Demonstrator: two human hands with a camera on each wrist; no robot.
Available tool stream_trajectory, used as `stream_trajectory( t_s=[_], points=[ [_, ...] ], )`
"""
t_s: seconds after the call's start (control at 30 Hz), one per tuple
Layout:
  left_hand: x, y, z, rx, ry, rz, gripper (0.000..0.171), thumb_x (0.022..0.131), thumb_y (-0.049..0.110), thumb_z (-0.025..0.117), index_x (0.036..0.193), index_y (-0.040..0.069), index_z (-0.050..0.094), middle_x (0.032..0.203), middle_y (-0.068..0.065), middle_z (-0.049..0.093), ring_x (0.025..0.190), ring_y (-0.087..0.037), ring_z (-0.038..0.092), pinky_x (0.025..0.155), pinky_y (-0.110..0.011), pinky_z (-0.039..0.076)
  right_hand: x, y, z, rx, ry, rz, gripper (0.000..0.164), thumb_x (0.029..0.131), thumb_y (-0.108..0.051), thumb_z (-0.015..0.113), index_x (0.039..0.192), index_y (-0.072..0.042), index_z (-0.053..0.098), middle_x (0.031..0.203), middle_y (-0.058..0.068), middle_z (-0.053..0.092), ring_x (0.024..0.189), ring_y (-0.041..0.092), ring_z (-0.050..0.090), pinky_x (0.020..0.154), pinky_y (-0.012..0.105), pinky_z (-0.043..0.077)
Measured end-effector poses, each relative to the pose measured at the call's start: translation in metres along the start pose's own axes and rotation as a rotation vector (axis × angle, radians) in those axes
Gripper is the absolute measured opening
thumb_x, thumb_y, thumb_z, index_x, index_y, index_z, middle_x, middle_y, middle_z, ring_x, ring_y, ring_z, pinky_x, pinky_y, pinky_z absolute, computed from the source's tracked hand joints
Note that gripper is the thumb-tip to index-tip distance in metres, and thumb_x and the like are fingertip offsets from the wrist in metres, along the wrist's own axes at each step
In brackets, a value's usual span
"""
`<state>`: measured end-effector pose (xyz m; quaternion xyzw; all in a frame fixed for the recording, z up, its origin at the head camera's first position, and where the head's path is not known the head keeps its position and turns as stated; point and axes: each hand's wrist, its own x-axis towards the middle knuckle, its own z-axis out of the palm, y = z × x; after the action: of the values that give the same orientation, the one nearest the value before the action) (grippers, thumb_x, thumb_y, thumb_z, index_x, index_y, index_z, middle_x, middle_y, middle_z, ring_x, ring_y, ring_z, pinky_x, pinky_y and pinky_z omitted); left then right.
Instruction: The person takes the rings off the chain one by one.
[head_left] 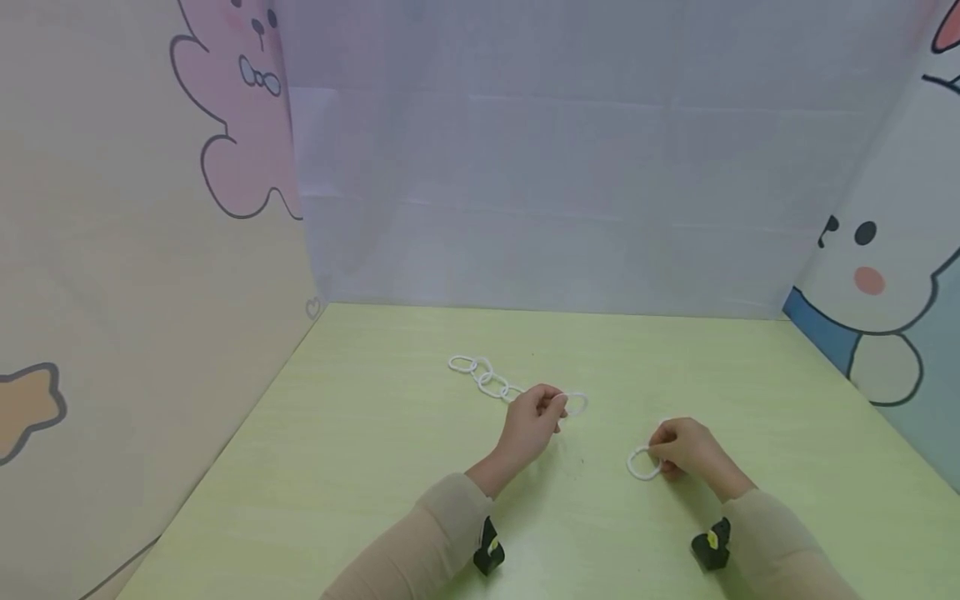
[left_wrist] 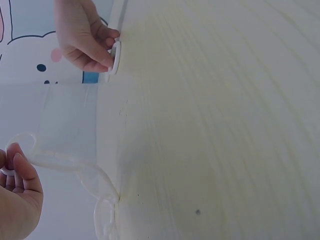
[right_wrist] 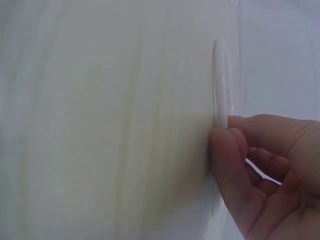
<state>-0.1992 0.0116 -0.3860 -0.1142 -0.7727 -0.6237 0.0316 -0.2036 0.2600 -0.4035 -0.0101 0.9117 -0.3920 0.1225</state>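
Observation:
A white plastic chain (head_left: 492, 385) stretches over the table from the far left toward my left hand (head_left: 528, 425). The left thumb and fingers pinch it near its right end, and one oval link (head_left: 577, 403) sticks out past the fingertips. In the left wrist view the chain (left_wrist: 102, 212) slopes down from the raised left hand (left_wrist: 20, 200) to the tabletop. To the right and nearer, my right hand (head_left: 690, 450) pinches a separate white link (head_left: 643, 463) between thumb and fingers. That link (right_wrist: 220, 80) appears edge-on, low at the table, in the right wrist view; the fingers cover part of it.
The pale yellow-green table (head_left: 360, 467) reaches back to a whitish cloth wall (head_left: 555, 208). Side panels with cartoon figures (head_left: 870, 333) stand at left and right. Each sleeve has a small black device (head_left: 489, 550) at the wrist.

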Motion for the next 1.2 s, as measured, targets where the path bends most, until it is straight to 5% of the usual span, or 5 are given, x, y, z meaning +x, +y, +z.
stream_trajectory(
  t_s=[1.2],
  points=[
    [0.0, 0.007, -0.002, -0.028, -0.008, 0.028, 0.019, 0.094, 0.015, 0.054, 0.098, -0.003, 0.062, 0.073, 0.002, 0.059, 0.057, -0.007, 0.053, 0.049, -0.019, 0.042, -0.009, -0.01, -0.012, 0.018, 0.023, -0.029, 0.01, 0.084, 0.0, 0.06, 0.089, 0.009, 0.061, 0.075, 0.007, 0.059, 0.058, 0.016, 0.056, 0.056, 0.031, 0.051]
  ],
)
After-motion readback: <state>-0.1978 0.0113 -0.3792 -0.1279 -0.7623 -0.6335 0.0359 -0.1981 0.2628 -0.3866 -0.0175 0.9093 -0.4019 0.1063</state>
